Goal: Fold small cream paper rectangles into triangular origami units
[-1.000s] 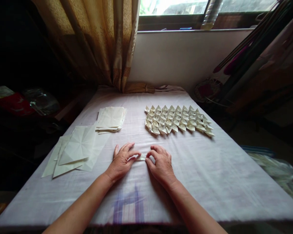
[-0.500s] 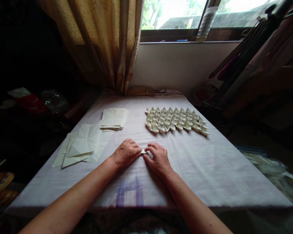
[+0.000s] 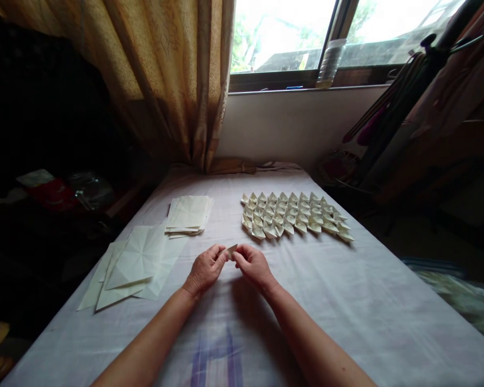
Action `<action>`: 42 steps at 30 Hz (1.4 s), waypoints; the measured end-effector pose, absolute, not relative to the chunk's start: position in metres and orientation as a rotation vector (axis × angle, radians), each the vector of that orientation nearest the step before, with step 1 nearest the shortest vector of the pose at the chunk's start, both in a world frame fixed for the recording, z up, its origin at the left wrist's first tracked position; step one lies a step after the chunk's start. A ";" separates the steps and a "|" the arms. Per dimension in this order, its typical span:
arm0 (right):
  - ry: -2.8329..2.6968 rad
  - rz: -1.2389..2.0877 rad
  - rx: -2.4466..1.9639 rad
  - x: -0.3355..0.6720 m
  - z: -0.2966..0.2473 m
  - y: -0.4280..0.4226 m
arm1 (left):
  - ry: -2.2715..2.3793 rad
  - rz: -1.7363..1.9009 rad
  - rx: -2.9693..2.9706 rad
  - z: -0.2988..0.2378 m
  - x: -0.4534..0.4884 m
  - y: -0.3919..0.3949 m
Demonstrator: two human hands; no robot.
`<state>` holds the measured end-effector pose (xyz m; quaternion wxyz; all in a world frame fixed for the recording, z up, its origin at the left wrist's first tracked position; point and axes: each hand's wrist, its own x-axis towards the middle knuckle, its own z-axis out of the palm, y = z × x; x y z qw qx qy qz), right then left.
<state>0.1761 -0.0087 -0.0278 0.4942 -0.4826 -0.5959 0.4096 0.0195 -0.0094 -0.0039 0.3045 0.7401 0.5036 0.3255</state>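
A small folded piece of pale paper (image 3: 232, 250) is pinched between my two hands, over the middle of the cloth-covered table (image 3: 326, 301). My left hand (image 3: 206, 270) has thumb and fingers closed on its left end, and my right hand (image 3: 253, 263) grips its right end. Part of the paper is hidden by my fingers. Beyond my right hand, several small folded paper boats (image 3: 290, 215) stand in close rows. A stack of square paper sheets (image 3: 189, 212) lies past my left hand.
Larger creased sheets (image 3: 133, 258) overlap near the table's left side. A yellow patterned curtain (image 3: 165, 80) hangs at the back left, down to the table's far edge. A clear plastic container (image 3: 331, 63) stands on the windowsill. Dark clutter flanks both sides.
My hands have lifted the folded paper off the cloth and tilted it up, now pinching it with the thumbs nearer. The view has tipped upward slightly.
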 end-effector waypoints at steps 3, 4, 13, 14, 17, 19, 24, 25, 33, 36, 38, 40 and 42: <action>-1.373 1.059 -1.128 0.175 -0.026 0.007 | 1.296 0.906 1.691 -0.004 0.021 0.004; -1.357 1.080 -1.115 0.174 -0.025 0.011 | 1.283 0.920 1.616 -0.004 0.022 0.008; -1.375 1.225 -1.101 0.175 -0.028 0.023 | 1.136 0.809 1.316 -0.004 0.017 0.031; -1.388 1.223 -1.100 0.176 -0.029 0.022 | 1.124 0.793 1.317 -0.005 0.015 0.030; -1.416 1.253 -1.110 0.180 -0.028 0.021 | 1.129 0.780 1.339 -0.009 0.012 0.028; -1.437 1.269 -1.118 0.182 -0.025 0.021 | 1.141 0.790 1.354 -0.011 0.011 0.028; -1.470 1.225 -1.092 0.182 -0.021 0.022 | 1.149 0.804 1.450 -0.011 0.012 0.026; -1.479 1.188 -1.089 0.181 -0.021 0.021 | 1.150 0.799 1.474 -0.011 0.012 0.026; -1.471 1.070 -1.106 0.176 -0.021 0.014 | 1.151 0.768 1.498 -0.005 0.013 0.024; -1.520 1.076 -1.133 0.177 -0.019 0.014 | 1.122 0.776 1.527 -0.004 0.012 0.023; -1.614 1.063 -1.161 0.179 -0.016 0.014 | 1.110 0.775 1.557 -0.003 0.012 0.023; -1.692 1.037 -1.162 0.180 -0.014 0.013 | 1.100 0.756 1.575 -0.003 0.012 0.022; -1.711 1.017 -1.135 0.180 -0.012 0.012 | 1.075 0.736 1.550 -0.003 0.012 0.022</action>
